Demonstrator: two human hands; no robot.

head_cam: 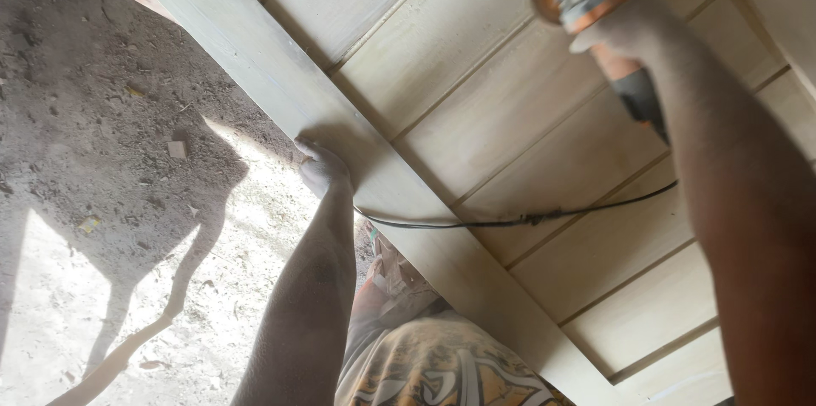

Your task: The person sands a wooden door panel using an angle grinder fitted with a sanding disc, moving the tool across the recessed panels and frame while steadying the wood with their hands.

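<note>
Sander (595,6), orange and grey, pressed disc-down on the panel (510,117) near its upper edge. Right hand (616,32) clamped round the tool's body, dust-coated; handle runs back along the forearm, down and right. Cord (510,221) trails left across the boards. Left hand (323,166) well apart from the tool, fingers closed over the panel's frame edge, bracing it. Frame rail's long axis runs diagonally, upper left to lower right. Panel: pale wood, flat boards with grooves between, powdery. Below: dirt ground (102,100), sunlit patch, scattered chips.
</note>
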